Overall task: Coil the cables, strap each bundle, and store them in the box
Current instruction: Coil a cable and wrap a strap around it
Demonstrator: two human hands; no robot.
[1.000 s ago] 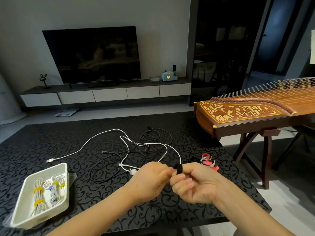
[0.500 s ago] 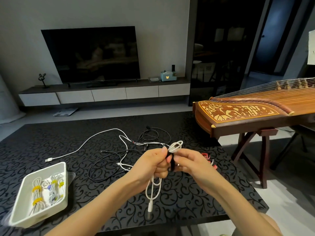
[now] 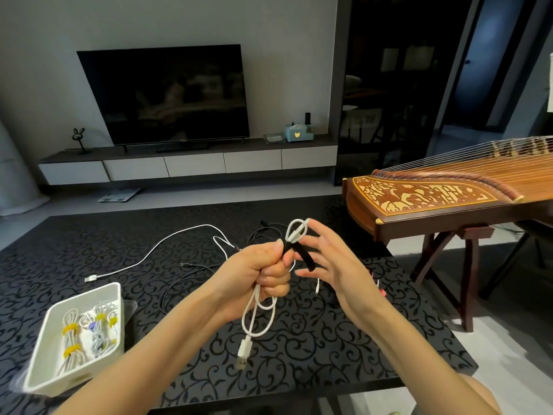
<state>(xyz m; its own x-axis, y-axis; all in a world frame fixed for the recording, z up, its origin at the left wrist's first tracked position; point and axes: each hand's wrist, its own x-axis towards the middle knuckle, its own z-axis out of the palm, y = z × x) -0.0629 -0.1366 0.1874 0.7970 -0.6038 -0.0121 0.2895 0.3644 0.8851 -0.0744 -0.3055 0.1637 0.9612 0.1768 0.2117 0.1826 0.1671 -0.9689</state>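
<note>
My left hand (image 3: 259, 272) is closed in a fist around a coiled white cable (image 3: 258, 314), held above the table; loops stick out above the fist and hang below it, with a USB plug dangling. A black strap (image 3: 303, 254) circles the bundle at the top of my fist, its loose end lying across the fingers of my right hand (image 3: 335, 265), which are spread apart. A white box (image 3: 39, 365) at the near left holds several white bundles with yellow straps. More loose white cable (image 3: 167, 244) and black cable (image 3: 191, 269) lie tangled on the table behind my hands.
The table (image 3: 314, 351) has a black patterned top. Red and white straps (image 3: 377, 284) lie on it behind my right wrist. A wooden stringed instrument (image 3: 449, 196) on a stand is close to the table's right side. A TV and low cabinet stand far back.
The coiled white cable has come up off the table in my left fist. My right fingers have opened, and the black strap's end now trails across them.
</note>
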